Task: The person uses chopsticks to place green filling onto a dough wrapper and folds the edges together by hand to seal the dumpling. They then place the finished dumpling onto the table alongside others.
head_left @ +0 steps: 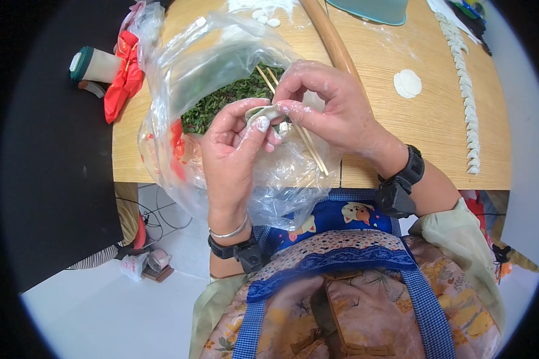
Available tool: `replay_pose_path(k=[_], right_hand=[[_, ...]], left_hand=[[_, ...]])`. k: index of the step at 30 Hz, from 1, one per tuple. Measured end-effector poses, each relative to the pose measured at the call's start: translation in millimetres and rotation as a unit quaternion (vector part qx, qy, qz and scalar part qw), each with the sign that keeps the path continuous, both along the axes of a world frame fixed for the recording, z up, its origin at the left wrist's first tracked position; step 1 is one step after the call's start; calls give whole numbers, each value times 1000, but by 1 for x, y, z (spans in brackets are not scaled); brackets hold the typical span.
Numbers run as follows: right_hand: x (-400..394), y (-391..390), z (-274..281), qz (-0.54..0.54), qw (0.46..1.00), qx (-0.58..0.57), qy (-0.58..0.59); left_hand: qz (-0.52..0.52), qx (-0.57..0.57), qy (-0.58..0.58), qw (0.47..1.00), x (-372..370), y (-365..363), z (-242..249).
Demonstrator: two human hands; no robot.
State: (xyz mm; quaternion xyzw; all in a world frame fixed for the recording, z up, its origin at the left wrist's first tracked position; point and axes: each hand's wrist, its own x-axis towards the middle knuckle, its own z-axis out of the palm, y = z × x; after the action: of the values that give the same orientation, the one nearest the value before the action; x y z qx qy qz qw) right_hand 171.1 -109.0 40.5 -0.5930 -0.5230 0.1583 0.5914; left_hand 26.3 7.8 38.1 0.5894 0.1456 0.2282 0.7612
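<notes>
Pinching the dumpling [266, 112] above the bag [281, 179], we hold its left part between the thumb and fingers of our left hand [230, 134], its right end in the fingertips of our right hand [326, 107]. Beneath are filling [221, 96] and chopsticks [315, 156], toward the near edge of the table [425, 149]; a dumpling row [468, 110] follows its right edge.

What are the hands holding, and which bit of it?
A small, pale, folded dough wrapper: the left hand holds its left and near side, thumb in front; the right hand pinches its right end.
</notes>
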Motion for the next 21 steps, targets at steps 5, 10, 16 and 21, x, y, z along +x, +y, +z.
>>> replay_pose_path(k=[5, 10, 16, 21], right_hand=[[-1, 1, 3, 12, 1000, 18, -3], [-3, 2, 0, 16, 999, 31, -5], [-2, 0, 2, 7, 1000, -5, -2], [-3, 1, 3, 10, 1000, 8, -17]], left_hand=[[10, 0, 9, 1000, -2, 0, -1], [21, 29, 40, 999, -1, -4, 2], [11, 56, 38, 998, -2, -5, 3], [17, 35, 27, 999, -2, -6, 2]])
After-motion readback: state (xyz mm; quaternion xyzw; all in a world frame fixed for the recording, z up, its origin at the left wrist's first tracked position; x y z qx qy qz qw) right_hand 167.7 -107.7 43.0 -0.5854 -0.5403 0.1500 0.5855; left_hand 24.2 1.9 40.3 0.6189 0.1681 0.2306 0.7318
